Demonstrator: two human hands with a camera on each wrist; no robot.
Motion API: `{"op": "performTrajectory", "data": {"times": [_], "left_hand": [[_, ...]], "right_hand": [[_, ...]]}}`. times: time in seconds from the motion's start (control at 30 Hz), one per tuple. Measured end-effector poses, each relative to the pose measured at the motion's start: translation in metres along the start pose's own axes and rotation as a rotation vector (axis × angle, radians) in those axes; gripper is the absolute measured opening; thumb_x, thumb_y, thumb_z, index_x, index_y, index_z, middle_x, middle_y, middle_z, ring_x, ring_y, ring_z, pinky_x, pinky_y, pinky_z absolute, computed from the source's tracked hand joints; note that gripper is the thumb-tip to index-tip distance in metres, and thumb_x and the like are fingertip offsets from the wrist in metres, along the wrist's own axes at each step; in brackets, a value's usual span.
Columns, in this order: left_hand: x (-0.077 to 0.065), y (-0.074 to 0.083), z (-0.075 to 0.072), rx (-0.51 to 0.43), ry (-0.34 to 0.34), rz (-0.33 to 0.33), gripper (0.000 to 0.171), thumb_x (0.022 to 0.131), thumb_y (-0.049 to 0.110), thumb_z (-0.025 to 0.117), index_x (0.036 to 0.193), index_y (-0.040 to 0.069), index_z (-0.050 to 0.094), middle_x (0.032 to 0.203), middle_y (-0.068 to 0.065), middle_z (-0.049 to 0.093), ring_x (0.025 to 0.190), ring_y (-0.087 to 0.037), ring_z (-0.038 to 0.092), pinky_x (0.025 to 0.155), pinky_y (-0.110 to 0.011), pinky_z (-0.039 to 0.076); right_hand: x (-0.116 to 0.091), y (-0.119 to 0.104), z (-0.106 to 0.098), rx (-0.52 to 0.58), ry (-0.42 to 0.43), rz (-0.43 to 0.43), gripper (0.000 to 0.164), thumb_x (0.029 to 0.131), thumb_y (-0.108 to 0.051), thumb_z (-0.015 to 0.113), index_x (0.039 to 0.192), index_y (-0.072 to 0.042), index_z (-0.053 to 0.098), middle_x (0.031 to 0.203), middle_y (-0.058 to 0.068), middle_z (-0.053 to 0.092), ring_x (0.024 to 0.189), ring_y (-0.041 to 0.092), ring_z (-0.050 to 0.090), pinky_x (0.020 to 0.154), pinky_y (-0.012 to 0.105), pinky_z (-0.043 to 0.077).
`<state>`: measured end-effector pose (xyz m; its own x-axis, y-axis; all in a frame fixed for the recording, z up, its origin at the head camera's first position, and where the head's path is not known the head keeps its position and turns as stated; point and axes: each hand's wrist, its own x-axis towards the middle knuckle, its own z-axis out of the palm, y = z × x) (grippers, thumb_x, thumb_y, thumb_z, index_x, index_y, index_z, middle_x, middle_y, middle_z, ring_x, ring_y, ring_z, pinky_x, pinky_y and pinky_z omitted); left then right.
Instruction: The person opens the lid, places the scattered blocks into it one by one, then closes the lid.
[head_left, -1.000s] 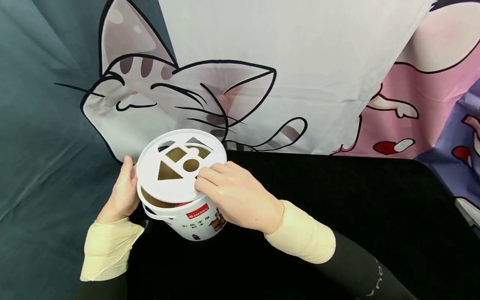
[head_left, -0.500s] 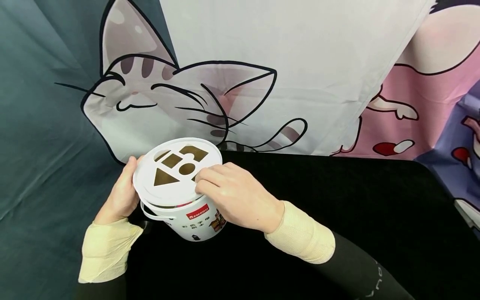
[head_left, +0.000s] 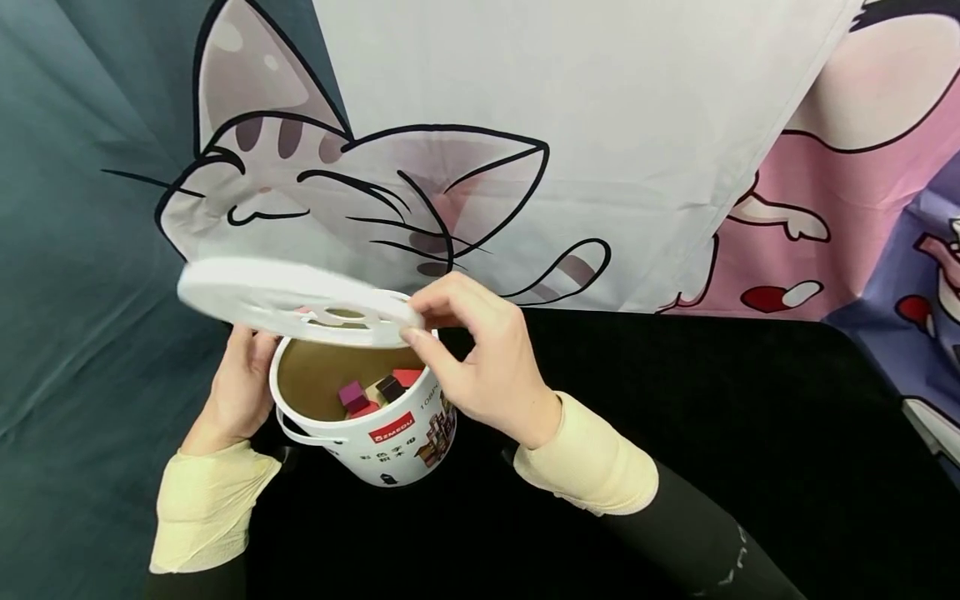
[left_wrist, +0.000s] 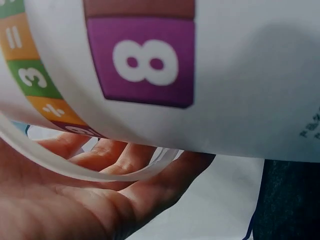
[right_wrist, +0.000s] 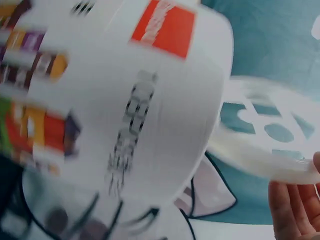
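Observation:
A white lidded bucket [head_left: 401,454] printed with coloured blocks stands on the black table. My left hand [head_left: 238,392] holds its left side, fingers curved along the wall; part of them is hidden behind it. In the left wrist view those fingers [left_wrist: 145,197] lie by the bucket's white carrying handle [left_wrist: 117,176]. My right hand [head_left: 487,358] pinches the right edge of the round white lid [head_left: 262,292], which has shaped cut-outs. The lid is tilted above the bucket, its left side raised. Inside lie several toy blocks, among them a purple block [head_left: 352,395] and a black block [head_left: 390,387].
Black cloth covers the table [head_left: 712,433]. Close behind the bucket hangs a white curtain [head_left: 637,150] with a cartoon cat, and teal fabric [head_left: 67,333] hangs at the left. Pink and blue cartoon fabric [head_left: 825,217] is at the right.
The lid lay over the bucket's rim before; my right hand has lifted and tilted it, with its left side swinging up. The blocks inside are now visible. My left hand stays at the bucket's side.

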<state>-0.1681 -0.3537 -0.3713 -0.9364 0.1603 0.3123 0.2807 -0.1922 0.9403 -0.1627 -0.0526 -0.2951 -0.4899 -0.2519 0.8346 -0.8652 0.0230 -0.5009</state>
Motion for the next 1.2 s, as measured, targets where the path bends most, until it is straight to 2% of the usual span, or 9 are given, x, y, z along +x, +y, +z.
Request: {"op": "performTrajectory", "data": {"times": [0.13, 0.27, 0.37, 0.53, 0.6, 0.77, 0.9, 1.07, 1.2], "left_hand": [[0.003, 0.001, 0.004, 0.006, 0.007, 0.085, 0.045, 0.104, 0.025, 0.037, 0.131, -0.003, 0.060, 0.128, -0.007, 0.064, 0.119, -0.017, 0.057, 0.096, -0.029, 0.045], [0.003, 0.004, 0.005, -0.072, -0.066, 0.116, 0.052, 0.101, 0.030, 0.044, 0.133, -0.008, 0.056, 0.122, -0.011, 0.067, 0.108, -0.018, 0.063, 0.085, -0.029, 0.051], [0.001, 0.004, 0.003, -0.117, -0.104, 0.068, 0.060, 0.104, 0.041, 0.030, 0.136, -0.003, 0.056, 0.123, -0.010, 0.067, 0.104, -0.017, 0.065, 0.079, -0.029, 0.052], [-0.004, 0.002, -0.002, -0.101, -0.164, -0.030, 0.072, 0.102, 0.050, 0.004, 0.146, 0.018, 0.051, 0.139, 0.000, 0.058, 0.119, -0.011, 0.057, 0.093, -0.026, 0.046], [-0.004, 0.002, -0.003, -0.051, -0.175, -0.033, 0.074, 0.102, 0.049, -0.001, 0.147, 0.020, 0.049, 0.140, 0.003, 0.056, 0.122, -0.009, 0.054, 0.097, -0.024, 0.043], [-0.002, 0.004, -0.004, 0.044, -0.197, -0.035, 0.073, 0.102, 0.047, -0.003, 0.143, 0.015, 0.048, 0.131, 0.002, 0.059, 0.115, -0.012, 0.057, 0.089, -0.027, 0.049], [-0.002, 0.006, -0.001, 0.088, -0.180, -0.055, 0.061, 0.106, 0.041, 0.006, 0.143, 0.017, 0.049, 0.130, 0.004, 0.059, 0.114, -0.009, 0.056, 0.088, -0.026, 0.049], [-0.003, 0.008, 0.003, 0.167, -0.065, -0.061, 0.042, 0.107, 0.026, 0.024, 0.137, 0.016, 0.053, 0.123, 0.005, 0.060, 0.107, -0.008, 0.057, 0.087, -0.023, 0.047], [-0.002, 0.008, 0.003, 0.176, -0.046, -0.077, 0.041, 0.107, 0.023, 0.028, 0.138, 0.008, 0.050, 0.122, 0.002, 0.059, 0.102, -0.008, 0.058, 0.083, -0.023, 0.048]], "right_hand": [[-0.002, 0.003, 0.002, 0.247, 0.020, 0.242, 0.021, 0.088, -0.011, 0.069, 0.102, 0.002, 0.063, 0.092, 0.010, 0.069, 0.079, 0.015, 0.067, 0.068, 0.034, 0.055], [-0.006, 0.009, 0.003, 0.386, 0.044, 0.495, 0.022, 0.086, -0.007, 0.070, 0.104, 0.003, 0.064, 0.089, 0.014, 0.067, 0.071, 0.022, 0.065, 0.063, 0.040, 0.054], [-0.010, 0.015, 0.003, 0.469, 0.069, 0.702, 0.023, 0.085, -0.006, 0.070, 0.105, 0.004, 0.064, 0.088, 0.014, 0.066, 0.069, 0.022, 0.064, 0.064, 0.039, 0.055], [-0.018, 0.024, 0.001, 0.595, 0.126, 0.917, 0.029, 0.084, -0.006, 0.070, 0.110, 0.006, 0.063, 0.084, 0.010, 0.068, 0.069, 0.019, 0.063, 0.064, 0.034, 0.054], [-0.021, 0.026, 0.002, 0.606, 0.137, 0.940, 0.033, 0.085, -0.007, 0.070, 0.114, 0.005, 0.062, 0.081, 0.008, 0.068, 0.067, 0.018, 0.062, 0.063, 0.033, 0.054], [-0.030, 0.032, 0.008, 0.526, 0.149, 0.933, 0.038, 0.084, -0.011, 0.072, 0.119, 0.000, 0.064, 0.074, 0.008, 0.066, 0.061, 0.019, 0.060, 0.060, 0.034, 0.054], [-0.033, 0.036, 0.015, 0.438, 0.198, 0.877, 0.032, 0.084, -0.014, 0.073, 0.114, -0.002, 0.068, 0.074, 0.012, 0.064, 0.055, 0.023, 0.058, 0.055, 0.036, 0.053], [-0.037, 0.045, 0.023, 0.232, 0.239, 0.753, 0.025, 0.088, -0.017, 0.069, 0.109, -0.004, 0.071, 0.072, 0.010, 0.063, 0.052, 0.024, 0.056, 0.052, 0.034, 0.051], [-0.041, 0.054, 0.029, 0.014, 0.216, 0.659, 0.020, 0.088, -0.020, 0.068, 0.103, -0.008, 0.075, 0.072, 0.003, 0.062, 0.058, 0.015, 0.055, 0.054, 0.026, 0.047]]}}
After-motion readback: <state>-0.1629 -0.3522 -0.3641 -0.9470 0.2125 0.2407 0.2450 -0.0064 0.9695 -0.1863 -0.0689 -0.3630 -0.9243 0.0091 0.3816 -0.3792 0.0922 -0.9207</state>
